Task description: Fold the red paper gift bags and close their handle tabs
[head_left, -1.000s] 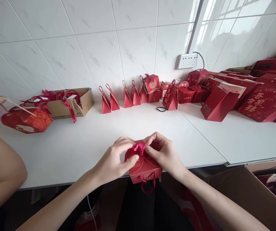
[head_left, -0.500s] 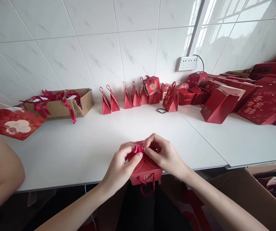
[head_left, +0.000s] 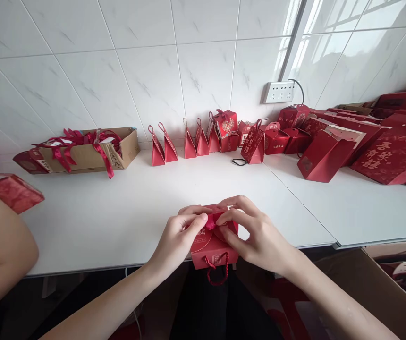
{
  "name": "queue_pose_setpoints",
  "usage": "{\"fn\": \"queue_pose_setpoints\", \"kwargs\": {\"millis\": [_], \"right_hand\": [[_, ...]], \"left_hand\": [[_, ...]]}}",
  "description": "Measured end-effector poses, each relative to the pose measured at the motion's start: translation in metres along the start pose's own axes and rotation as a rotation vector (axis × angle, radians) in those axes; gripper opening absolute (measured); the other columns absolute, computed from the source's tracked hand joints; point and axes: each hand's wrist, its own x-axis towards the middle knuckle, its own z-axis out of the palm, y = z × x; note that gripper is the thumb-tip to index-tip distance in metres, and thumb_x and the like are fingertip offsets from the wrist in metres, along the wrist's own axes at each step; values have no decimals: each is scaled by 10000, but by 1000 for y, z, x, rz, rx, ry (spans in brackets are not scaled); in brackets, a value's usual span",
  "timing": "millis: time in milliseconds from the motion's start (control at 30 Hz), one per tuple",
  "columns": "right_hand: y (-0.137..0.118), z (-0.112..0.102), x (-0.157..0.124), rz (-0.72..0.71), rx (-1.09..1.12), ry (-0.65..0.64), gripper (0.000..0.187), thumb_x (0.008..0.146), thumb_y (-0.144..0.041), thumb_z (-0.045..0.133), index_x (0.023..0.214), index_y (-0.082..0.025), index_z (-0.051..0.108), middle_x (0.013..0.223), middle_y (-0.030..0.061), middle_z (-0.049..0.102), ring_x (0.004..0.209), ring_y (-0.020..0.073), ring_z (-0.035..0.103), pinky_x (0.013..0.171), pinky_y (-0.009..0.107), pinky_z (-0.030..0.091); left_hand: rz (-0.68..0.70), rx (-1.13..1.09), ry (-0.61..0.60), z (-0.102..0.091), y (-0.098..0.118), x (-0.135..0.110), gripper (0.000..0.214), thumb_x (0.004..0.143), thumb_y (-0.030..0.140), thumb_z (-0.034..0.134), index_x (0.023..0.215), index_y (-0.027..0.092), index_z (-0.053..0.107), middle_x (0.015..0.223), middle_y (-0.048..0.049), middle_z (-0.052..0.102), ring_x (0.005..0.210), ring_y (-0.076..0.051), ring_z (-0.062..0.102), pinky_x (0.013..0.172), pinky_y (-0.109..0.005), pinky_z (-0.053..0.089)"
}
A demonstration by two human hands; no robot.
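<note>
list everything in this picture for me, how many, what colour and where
Tabletop: one seamed surface, white, middle
Wall tiles: many, white with grey veining, behind
Power strip: 1, white, wall
Small carton: 1, brown, back left
Loose ribbons: several, crimson, in and over small carton
Triangular boxes: at least six, red, back centre
Other small boxes: several, red, back centre-right
Large boxes: many, red, right
Loop: 1, black, back centre
Large carton: 1, brown, lower right
Co-worker's arm: 1, bare, left edge
Patterned box: 1, red, beside it
Gift box: 1, red, tabletop's front edge
Rope handle: 1, red, gift box's front
Ribbon: 1, pink, atop gift box
Legs: 2, black-clad, bottom centre
Left hand: 1, bare, ribbon's left
Right hand: 1, bare, ribbon's right
</note>
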Motion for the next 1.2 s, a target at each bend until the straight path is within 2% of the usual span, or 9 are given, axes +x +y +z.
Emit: {"fn": "queue_pose_setpoints", "kwargs": {"millis": [133, 267, 533, 800, 1000, 1100, 1200], "right_hand": [[-3, 0, 0, -15, -57, 7, 89, 908, -169, 592, 983, -212, 616, 1090, 107, 591, 1004, 210, 622, 839, 382, 562], [-3, 1, 6, -50, -135, 43, 66, 933, -185, 568, 958, -196, 628, 1043, 108, 621, 951, 207, 631, 811, 383, 558], [0, 2, 7, -301, -305, 109, 99, 922, -102, 567, 867, -156, 629, 871, 84, 672, 861, 196, 605, 727, 348, 497], [1, -3, 9, -316, -371, 34, 191, 962, -101, 483, 829, -157, 607, 850, 70, 661, 826, 165, 576, 759, 323, 446], [2, -10, 9, -312, -418, -5, 209, 976, -113, 465, 824, -163, 599, 862, 67, 658, 829, 162, 566, 785, 326, 428], [0, -13, 9, -322, -453, -31, 192, 975, -110, 462, 853, -157, 603, 885, 74, 663, 846, 171, 564, 796, 337, 426], [-2, -14, 9, -345, -487, -40, 191, 973, -95, 451, 878, -149, 607, 899, 81, 669, 858, 179, 566, 805, 345, 425]], "left_hand": [[-34, -70, -58, -4, 4, 1, 300, 909, 410, 550, 977, 203, 756, 1291, -72, 630, 1246, -264, 537, 1038, -359, 447], [-61, -28, -118, -10, 9, 3, 318, 904, 434, 556, 965, 195, 756, 1305, -76, 619, 1249, -274, 534, 1034, -368, 439], [-117, -21, -154, -16, 13, 8, 360, 881, 476, 556, 982, 169, 714, 1271, -90, 625, 1220, -291, 542, 1024, -396, 412], [-64, 140, -112, -16, 7, 8, 423, 885, 522, 487, 713, 159, 616, 1059, -94, 659, 1031, -273, 594, 905, -384, 435], [11, 301, -108, -24, 9, 6, 357, 901, 467, 474, 806, 198, 688, 1035, -52, 671, 1015, -218, 613, 897, -323, 460], [95, 506, -70, -26, 15, 1, 320, 890, 431, 499, 753, 216, 692, 899, -27, 667, 873, -176, 634, 783, -272, 485], [73, 579, 47, -24, 22, -7, 343, 864, 477, 519, 684, 203, 620, 732, 2, 616, 534, -104, 554, 533, -233, 451]]}}
